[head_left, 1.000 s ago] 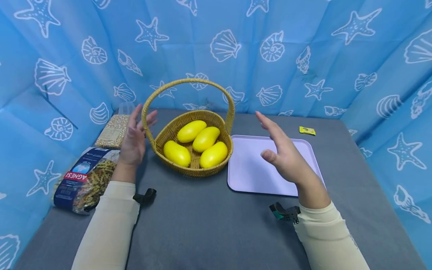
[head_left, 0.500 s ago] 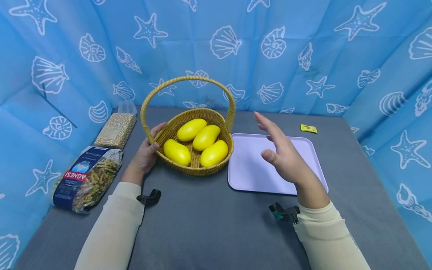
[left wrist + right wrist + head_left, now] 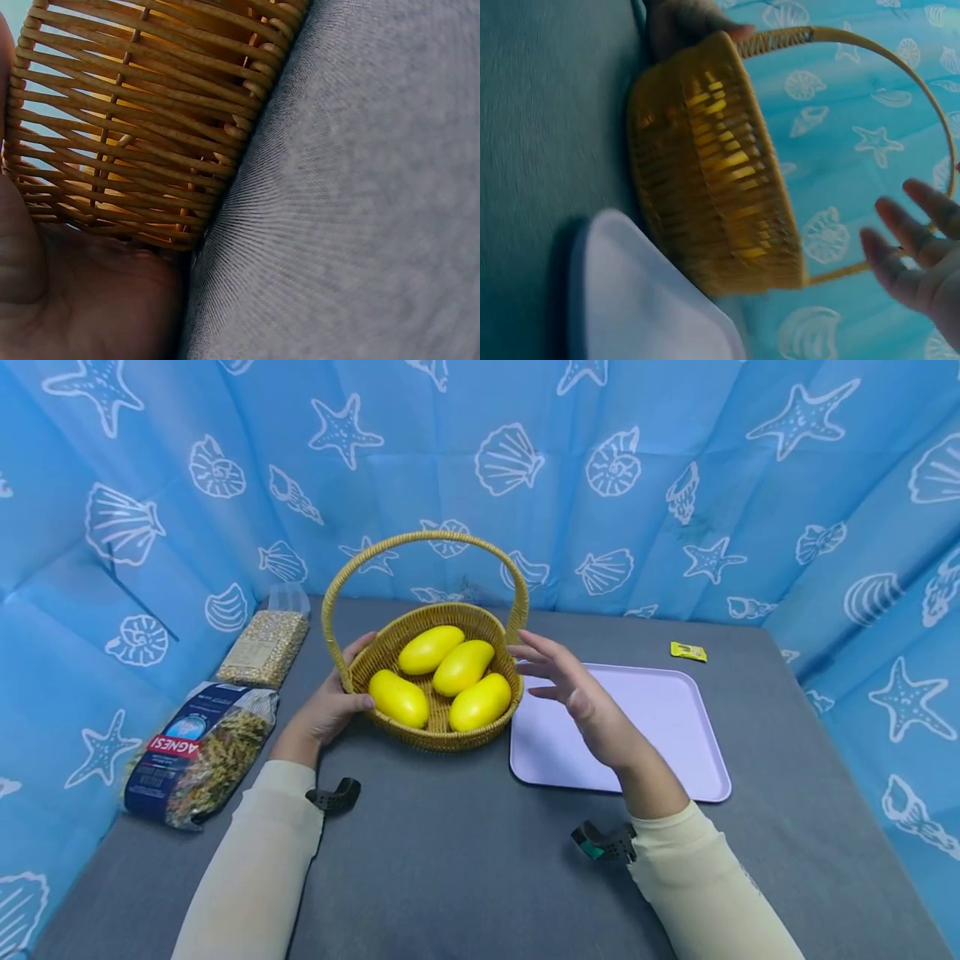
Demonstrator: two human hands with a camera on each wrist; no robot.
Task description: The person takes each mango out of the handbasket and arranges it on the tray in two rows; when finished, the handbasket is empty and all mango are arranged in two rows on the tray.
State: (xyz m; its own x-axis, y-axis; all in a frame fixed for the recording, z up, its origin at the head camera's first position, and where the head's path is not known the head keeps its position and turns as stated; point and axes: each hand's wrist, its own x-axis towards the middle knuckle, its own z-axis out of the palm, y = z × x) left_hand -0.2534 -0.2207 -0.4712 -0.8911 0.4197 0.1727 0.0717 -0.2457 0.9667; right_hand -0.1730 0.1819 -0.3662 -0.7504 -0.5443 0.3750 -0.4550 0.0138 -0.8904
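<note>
Several yellow mangoes (image 3: 462, 667) lie inside a wicker basket (image 3: 442, 741) with a tall arched handle, standing on the grey table. My left hand (image 3: 330, 706) holds the basket by its left side, thumb over the rim and fingers round the outer wall behind. In the left wrist view, the palm (image 3: 105, 292) lies against the woven wall. On the other side, my right hand (image 3: 585, 702) is spread, its fingertips close to the basket's right rim and the foot of the handle. The right wrist view shows these fingers (image 3: 889, 259) apart from the basket (image 3: 697, 165).
A lilac tray (image 3: 547, 764) lies right of the basket, partly under my right hand. To the left are an Agnesi pasta bag (image 3: 202, 756) and a clear bag of grains (image 3: 262, 647). A small yellow packet (image 3: 688, 651) sits far right. A blue curtain (image 3: 562, 527) hangs behind.
My left hand has come right and down from beside the handle and taken hold of the basket's left side. My right hand has moved left from over the tray towards the basket.
</note>
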